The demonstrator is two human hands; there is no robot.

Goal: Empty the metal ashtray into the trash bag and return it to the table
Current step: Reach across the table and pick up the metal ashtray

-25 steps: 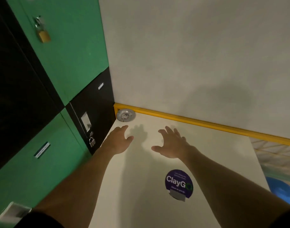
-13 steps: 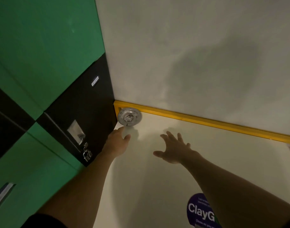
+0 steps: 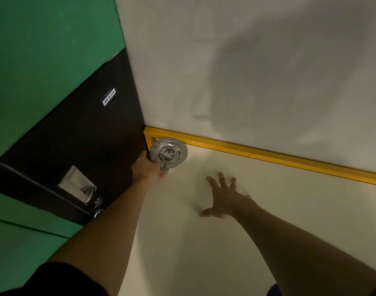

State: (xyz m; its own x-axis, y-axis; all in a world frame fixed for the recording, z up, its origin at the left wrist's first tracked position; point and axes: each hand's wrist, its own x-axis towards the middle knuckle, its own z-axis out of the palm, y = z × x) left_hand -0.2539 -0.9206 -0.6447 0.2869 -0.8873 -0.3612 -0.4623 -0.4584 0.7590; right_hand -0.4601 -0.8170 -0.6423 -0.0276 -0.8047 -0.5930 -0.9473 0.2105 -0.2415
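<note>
A round metal ashtray with grey ash in its middle sits in the far left corner of the cream table, against the yellow rim. My left hand is at its near left edge, fingers closed around the rim. My right hand hovers over the table to the right of the ashtray, fingers spread, holding nothing. No trash bag is in view.
Green and black locker doors with a padlock stand tight against the table's left side. A yellow rim runs along the grey wall behind the table. A purple sticker edge shows at the bottom.
My left hand has reached forward from the table surface to the ashtray and closed on its rim. My right hand stayed spread over the table. The view has moved closer to the corner.
</note>
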